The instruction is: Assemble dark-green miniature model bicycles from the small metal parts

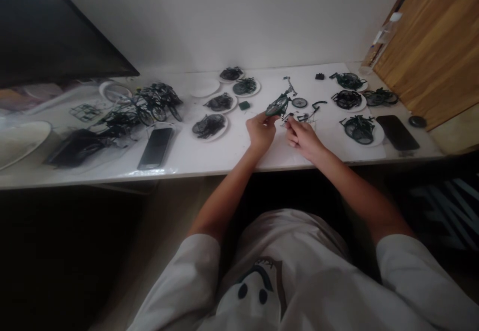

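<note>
While the left hand grips a model bicycle, the right hand pinches a small part.

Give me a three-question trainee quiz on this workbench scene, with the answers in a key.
1. True or false: the left hand grips the small green bicycle model over the white table.
2. Multiple choice: what lies on most of the white plates? A) dark model parts B) coins C) fruit
3. Fill the gap: the clear bottle stands at the table's far ___ corner.

Key: 1 true; 2 A; 3 right.
</note>
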`<state>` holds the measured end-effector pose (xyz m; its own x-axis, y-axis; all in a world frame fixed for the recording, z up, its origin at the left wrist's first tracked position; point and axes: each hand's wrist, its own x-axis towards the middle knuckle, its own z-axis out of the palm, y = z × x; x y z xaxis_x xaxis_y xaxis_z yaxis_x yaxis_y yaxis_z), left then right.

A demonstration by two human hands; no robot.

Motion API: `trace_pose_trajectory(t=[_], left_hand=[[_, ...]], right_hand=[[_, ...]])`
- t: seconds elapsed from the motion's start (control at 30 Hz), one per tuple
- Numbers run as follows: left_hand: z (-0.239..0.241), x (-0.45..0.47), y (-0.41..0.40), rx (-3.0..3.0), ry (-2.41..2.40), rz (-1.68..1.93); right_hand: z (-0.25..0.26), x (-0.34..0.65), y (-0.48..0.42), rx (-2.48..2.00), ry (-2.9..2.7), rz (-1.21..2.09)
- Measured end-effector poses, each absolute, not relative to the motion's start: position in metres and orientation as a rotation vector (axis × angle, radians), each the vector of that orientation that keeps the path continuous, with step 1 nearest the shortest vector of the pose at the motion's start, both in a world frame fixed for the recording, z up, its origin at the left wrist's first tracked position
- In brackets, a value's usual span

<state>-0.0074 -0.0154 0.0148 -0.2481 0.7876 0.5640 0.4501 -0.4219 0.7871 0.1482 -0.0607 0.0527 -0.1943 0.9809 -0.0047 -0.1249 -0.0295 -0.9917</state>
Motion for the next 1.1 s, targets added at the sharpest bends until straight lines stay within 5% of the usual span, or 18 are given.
trace_pose_trajectory(t=[0.23,0.5,0.63,0.77,1.1], left_hand=[[0.019,-0.008,-0.014,1.719,1.446,1.744],[0.023,-0.009,-0.013,1.747,1.406,1.687],[0.021,-0.010,-0.011,1.755,1.419,1.666],[0.018,-0.010,-0.010,1.748,1.415,1.670],[0.015,-0.010,-0.010,1.738,1.401,1.715]], right_hand=[[0.052,0.149,-0.056,-1.049,-1.289,1.294],[0.046,0.162,-0.057,-1.312,-1.869,0.230],[0.043,0.165,-0.054,-1.473,-2.053,0.038],[0.042,0.166,-0.053,-1.359,-1.981,0.277],[0.061,0.156,-0.059,-0.967,-1.091,1.659]])
